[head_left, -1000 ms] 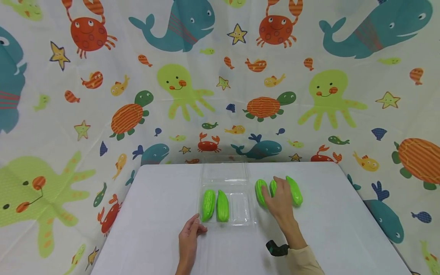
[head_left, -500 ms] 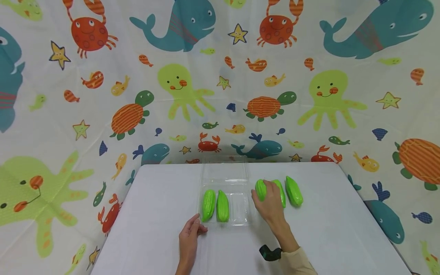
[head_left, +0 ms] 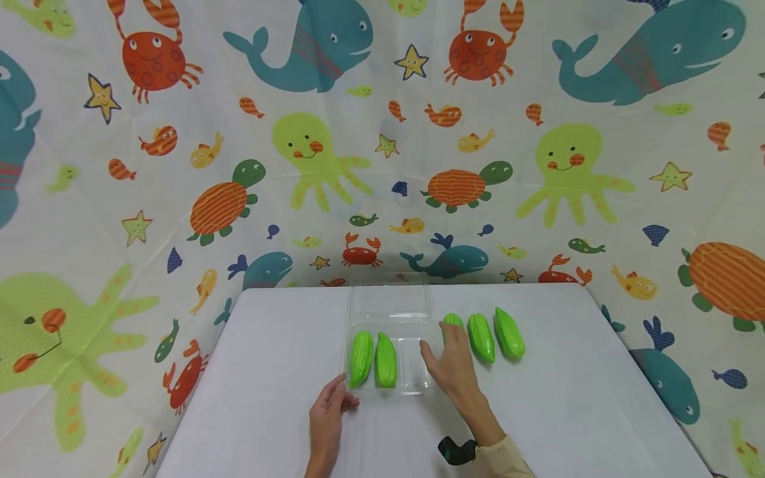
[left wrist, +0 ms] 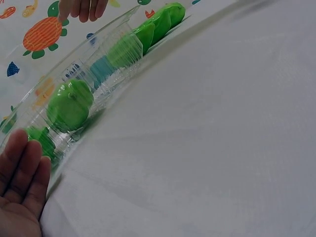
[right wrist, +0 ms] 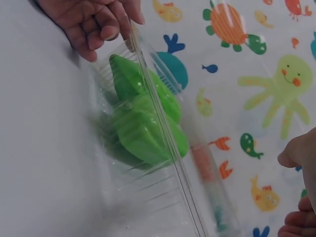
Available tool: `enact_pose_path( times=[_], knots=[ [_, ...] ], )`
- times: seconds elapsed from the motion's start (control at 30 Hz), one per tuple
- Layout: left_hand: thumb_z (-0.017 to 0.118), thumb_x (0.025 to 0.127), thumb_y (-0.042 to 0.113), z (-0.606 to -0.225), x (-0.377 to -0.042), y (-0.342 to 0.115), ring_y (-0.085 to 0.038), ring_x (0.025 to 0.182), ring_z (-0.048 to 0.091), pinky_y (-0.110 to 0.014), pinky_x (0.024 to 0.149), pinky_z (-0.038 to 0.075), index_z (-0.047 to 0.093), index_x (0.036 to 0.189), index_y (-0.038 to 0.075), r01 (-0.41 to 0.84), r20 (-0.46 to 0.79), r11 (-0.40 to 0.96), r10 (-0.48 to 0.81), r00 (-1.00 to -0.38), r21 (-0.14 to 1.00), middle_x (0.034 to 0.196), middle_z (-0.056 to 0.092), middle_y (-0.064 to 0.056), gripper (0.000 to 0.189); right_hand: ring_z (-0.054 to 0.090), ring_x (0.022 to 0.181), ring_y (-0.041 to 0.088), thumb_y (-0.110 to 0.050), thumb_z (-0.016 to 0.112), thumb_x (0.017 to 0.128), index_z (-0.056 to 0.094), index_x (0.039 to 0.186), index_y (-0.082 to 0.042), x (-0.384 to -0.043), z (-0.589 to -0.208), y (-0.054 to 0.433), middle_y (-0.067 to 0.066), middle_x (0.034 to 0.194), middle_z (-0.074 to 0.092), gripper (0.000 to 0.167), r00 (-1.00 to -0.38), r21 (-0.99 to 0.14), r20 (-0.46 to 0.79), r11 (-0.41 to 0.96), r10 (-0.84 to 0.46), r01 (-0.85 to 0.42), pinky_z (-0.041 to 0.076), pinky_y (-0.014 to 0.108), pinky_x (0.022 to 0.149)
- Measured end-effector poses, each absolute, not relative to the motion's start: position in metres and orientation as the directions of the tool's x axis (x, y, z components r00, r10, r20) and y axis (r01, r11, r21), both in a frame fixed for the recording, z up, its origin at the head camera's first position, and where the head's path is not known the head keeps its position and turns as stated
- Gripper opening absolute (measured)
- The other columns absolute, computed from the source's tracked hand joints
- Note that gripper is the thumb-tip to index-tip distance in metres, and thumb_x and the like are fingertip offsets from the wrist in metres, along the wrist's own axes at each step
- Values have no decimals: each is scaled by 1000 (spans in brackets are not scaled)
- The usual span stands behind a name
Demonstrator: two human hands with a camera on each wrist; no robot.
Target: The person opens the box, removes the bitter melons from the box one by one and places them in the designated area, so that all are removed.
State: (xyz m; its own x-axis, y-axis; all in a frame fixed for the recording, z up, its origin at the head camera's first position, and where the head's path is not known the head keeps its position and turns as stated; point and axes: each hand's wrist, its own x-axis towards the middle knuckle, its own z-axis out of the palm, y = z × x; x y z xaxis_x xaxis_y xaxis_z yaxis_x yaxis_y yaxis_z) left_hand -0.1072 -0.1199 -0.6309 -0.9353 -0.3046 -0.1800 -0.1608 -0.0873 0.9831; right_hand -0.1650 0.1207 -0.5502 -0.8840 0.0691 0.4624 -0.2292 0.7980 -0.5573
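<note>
A clear plastic container (head_left: 414,366) lies in the middle with its lid (head_left: 388,302) folded back. Two bright green, ridged vegetables, like bitter melons, fill its left (head_left: 361,358) and middle (head_left: 386,360) slots. My left hand (head_left: 327,415) pinches the container's front left corner, its other fingers extended in the left wrist view. Above the container's right edge is my right hand (head_left: 451,365), thumb and fingers spread, holding nothing. It partly hides the nearest (head_left: 453,320) of three more green vegetables on the table; the others (head_left: 481,338) (head_left: 509,334) lie to its right.
A white-covered table (head_left: 269,352) bears everything. Behind and at both sides hangs a cloth (head_left: 352,146) printed with sea animals. A black strap-like device (head_left: 457,451) sits at my right wrist, by a beige sleeve (head_left: 502,458).
My right hand has moved left, from over the vegetables on the table to the container's right edge. The vegetables stay where they were. My left hand has not moved.
</note>
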Motion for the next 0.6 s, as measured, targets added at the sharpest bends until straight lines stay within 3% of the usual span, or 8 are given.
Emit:
enact_pose_path(
  times=[0.6],
  knots=[
    [52,105,29,-634,-108,-120,-15,80,71,-20,78,59,58,136,3,-159,-176,-80,-310,-934,984,82,70,-6,40,63,110,39,-24,79,82,61,121,10,-161,-567,100,25,115,65,54,-852,-516,523,800,10,-307,55,49,94]
  ],
)
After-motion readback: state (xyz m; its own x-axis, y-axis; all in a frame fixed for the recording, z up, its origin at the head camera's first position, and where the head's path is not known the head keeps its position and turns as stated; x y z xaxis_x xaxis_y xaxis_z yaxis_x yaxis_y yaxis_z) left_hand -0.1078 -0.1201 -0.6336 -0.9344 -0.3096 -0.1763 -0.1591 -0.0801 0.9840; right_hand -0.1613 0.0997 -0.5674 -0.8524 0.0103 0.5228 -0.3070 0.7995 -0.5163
